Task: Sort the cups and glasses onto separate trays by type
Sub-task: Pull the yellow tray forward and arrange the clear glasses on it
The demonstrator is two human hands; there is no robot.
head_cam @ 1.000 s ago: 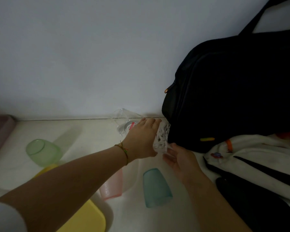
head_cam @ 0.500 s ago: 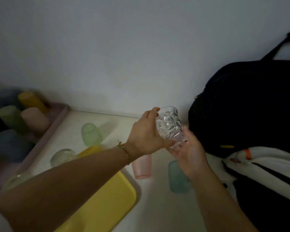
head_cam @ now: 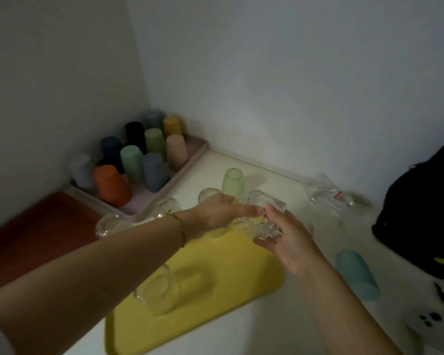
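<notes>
Gripping a cut glass [head_cam: 263, 213] in both hands over the far end of the yellow tray [head_cam: 215, 311] — too blurred to tell whether touching the tray or held off it, or which end is up. Wrapping the fingers of the left hand [head_cam: 222, 213] round the left side of it, with a thread bracelet [head_cam: 180, 228] at the wrist. Cupping it from below and from the right with the right hand [head_cam: 291, 242], thumb against the side, fingers curved under. On the same tray, closer in and partly behind the left forearm, one clear glass [head_cam: 155, 288], smeared by motion. Beyond the left wrist, on the white table [head_cam: 280, 180], three more glasses [head_cam: 164, 207] near the pink tray [head_cam: 190, 162], and a green cup [head_cam: 232, 181] just behind the hands. Packed in the pink tray, in the corner of the walls, upturned cups [head_cam: 135, 162] in orange, blue, green, black, yellow, pink and grey. Beside that, at far left, a red tray [head_cam: 36, 226]. Lying on its side, well to the right of the hands — a teal cup [head_cam: 356, 274]. Against the back wall, crumpled clear plastic [head_cam: 328, 194]; at the right edge, a black bag [head_cam: 420, 206].
</notes>
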